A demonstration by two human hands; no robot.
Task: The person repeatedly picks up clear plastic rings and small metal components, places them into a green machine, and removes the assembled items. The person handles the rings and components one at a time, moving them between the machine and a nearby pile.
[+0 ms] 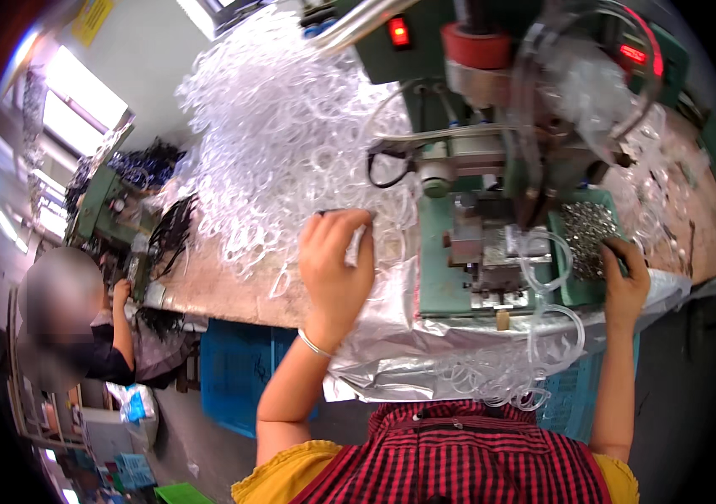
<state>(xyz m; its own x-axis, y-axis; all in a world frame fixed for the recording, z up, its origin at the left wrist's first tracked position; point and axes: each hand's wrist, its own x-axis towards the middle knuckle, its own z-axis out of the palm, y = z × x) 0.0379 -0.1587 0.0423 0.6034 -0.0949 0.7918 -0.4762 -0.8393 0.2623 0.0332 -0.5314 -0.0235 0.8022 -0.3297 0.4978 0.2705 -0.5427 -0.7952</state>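
Note:
My left hand is at the near edge of a large heap of clear plastic loops. Its thumb and forefinger curl together; what lies between them, if anything, is too hard to make out. At the right, my right hand reaches the edge of a green tray holding many small metal pieces. Its fingertips are bent in close at the metal pieces, and whatever they grip is too small to name. Between my hands stands a green bench press with a metal fixture. A clear loop hangs by the fixture.
More clear loops lie on silver foil along the table's front edge. Blue crates stand below. Clear plastic bags hang around the press head. Another person works at a green machine on the left.

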